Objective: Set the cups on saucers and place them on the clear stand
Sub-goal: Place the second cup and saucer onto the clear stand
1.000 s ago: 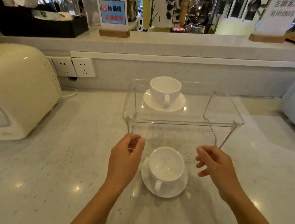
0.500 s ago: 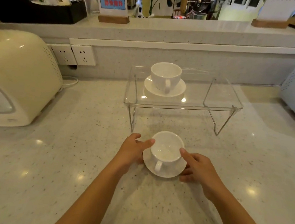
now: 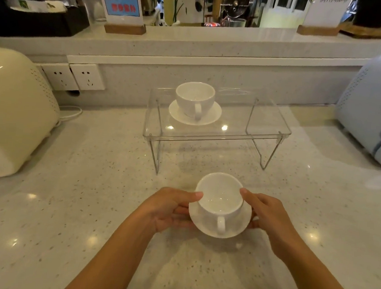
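Both hands (image 3: pixel 220 213) curled, thumbs inward

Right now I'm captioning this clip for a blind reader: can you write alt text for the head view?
Two bare hands, left hand and right hand, grip a white saucer carrying a white cup over a speckled counter. Behind it, a clear stand already holds another cup on its saucer on its left half.

A plain white cup (image 3: pixel 219 198) and white saucer (image 3: pixel 235 227) sit between the hands. Beyond them, a matching white cup (image 3: pixel 194 98) and saucer (image 3: pixel 209 118) top the colourless clear stand (image 3: pixel 265 132). The tabletop (image 3: pixel 90 193) is pale grey, finely dark-speckled.
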Available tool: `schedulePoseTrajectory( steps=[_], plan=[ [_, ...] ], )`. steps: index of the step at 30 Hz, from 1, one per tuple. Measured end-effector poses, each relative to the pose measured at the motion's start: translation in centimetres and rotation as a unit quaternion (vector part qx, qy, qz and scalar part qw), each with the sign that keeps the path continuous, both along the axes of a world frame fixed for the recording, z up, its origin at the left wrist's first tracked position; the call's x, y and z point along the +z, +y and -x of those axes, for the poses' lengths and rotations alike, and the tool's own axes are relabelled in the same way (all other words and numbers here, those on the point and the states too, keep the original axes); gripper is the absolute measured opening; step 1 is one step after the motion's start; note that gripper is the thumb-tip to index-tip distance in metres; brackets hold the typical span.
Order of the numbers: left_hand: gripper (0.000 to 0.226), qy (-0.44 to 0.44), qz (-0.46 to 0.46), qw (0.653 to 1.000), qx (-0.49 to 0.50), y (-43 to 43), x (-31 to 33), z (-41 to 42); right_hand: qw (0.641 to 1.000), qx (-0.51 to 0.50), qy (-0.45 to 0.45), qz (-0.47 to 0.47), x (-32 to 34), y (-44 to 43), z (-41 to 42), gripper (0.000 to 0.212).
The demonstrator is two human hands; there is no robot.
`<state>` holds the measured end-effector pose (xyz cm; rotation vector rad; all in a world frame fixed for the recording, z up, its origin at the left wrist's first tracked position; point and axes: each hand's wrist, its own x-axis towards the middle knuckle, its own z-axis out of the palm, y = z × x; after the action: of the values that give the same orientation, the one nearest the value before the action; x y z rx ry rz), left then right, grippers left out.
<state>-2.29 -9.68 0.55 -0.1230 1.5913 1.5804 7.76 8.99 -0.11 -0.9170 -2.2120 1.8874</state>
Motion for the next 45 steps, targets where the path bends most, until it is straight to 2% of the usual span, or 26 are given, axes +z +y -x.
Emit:
schedulePoseTrajectory(
  steps=[9,11,15,18,21,24,26,29,34,42,45],
  plan=[
    [0.066,0.116,-0.066,0.991,-0.029,3.2,6.1,0.3,0.994,-0.028,0.097,-0.050,6.5,3.1,-0.9,0.026],
    [0.057,0.140,-0.082,0.986,-0.041,4.1,7.4,0.7,0.991,-0.028,0.116,-0.061,7.8,4.0,-0.6,0.030],
    [0.015,0.181,-0.100,0.978,-0.031,6.0,9.5,1.6,0.989,-0.037,0.124,-0.075,10.2,5.8,1.0,0.041],
    [0.025,0.184,-0.090,0.979,0.015,7.7,10.8,2.2,0.988,-0.037,0.128,-0.074,11.7,7.0,2.8,0.044],
    [0.042,0.195,-0.078,0.977,0.045,9.5,11.6,2.9,0.988,-0.020,0.120,-0.093,12.6,8.0,4.5,0.044],
    [0.050,0.200,-0.067,0.975,0.072,11.2,11.9,3.9,0.989,-0.012,0.115,-0.093,13.1,9.0,6.1,0.042],
    [0.047,0.205,-0.055,0.973,0.087,12.2,12.0,4.7,0.990,-0.005,0.100,-0.095,13.3,9.7,7.2,0.045],
    [0.029,0.216,-0.039,0.969,0.115,13.6,12.0,5.6,0.993,-0.003,0.072,-0.096,13.4,10.7,8.9,0.048],
    [0.045,0.248,0.012,0.959,0.138,15.5,11.8,6.9,0.993,0.021,0.032,-0.108,13.8,11.7,11.3,0.047],
    [0.041,0.274,0.068,0.948,0.146,16.8,11.3,8.5,0.991,0.034,0.000,-0.130,14.2,12.4,13.7,0.033],
    [0.038,0.320,0.103,0.932,0.138,17.1,11.3,9.0,0.985,0.060,-0.027,-0.162,14.0,12.4,14.2,0.033]
  ],
)
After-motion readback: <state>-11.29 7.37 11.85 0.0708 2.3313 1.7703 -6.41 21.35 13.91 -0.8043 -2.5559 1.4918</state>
